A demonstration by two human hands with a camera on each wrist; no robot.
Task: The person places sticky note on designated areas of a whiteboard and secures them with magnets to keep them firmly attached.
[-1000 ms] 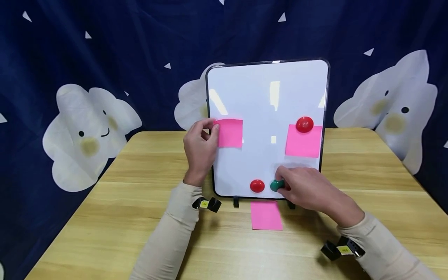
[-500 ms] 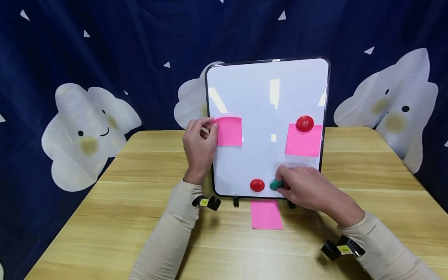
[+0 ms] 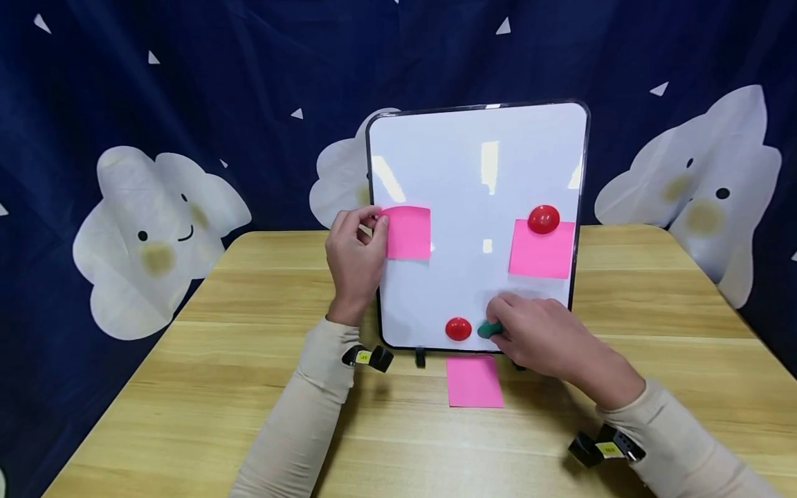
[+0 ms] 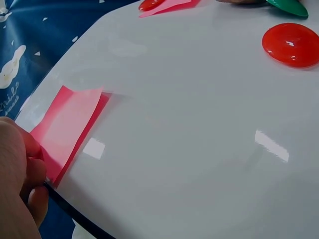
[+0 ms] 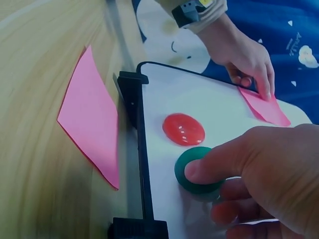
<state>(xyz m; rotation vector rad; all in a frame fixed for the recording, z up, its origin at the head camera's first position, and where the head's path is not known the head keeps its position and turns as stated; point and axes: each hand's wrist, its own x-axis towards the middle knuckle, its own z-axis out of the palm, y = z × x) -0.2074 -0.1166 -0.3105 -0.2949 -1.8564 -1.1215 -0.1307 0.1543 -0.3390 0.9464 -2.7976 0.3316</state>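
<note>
At the whiteboard's left edge, the left hand [image 3: 357, 266] pinches the upper left corner of a pink note [image 3: 409, 234] lying against the board [image 3: 461, 173]. The right hand [image 3: 542, 339] grips a green magnet [image 3: 489, 330] low on the board; in the right wrist view the thumb lies on the face of the green magnet [image 5: 184, 172]. Beside it sits a red magnet [image 3: 458, 329]. Higher up at the right, another red magnet [image 3: 544, 219] overlaps the top of a second pink note [image 3: 541, 252]. The left wrist view shows the green magnet [image 4: 290, 7] tilted.
A third pink note [image 3: 474, 382] lies on the wooden table [image 3: 187, 415] in front of the board. Black feet [image 3: 420, 357] support the board's lower edge. Behind hangs a dark blue curtain [image 3: 218, 69] with white cloud shapes.
The right hand has shifted slightly left, and the green magnet in its grip looks more tilted than before. The left hand still pinches its note in the same place.
</note>
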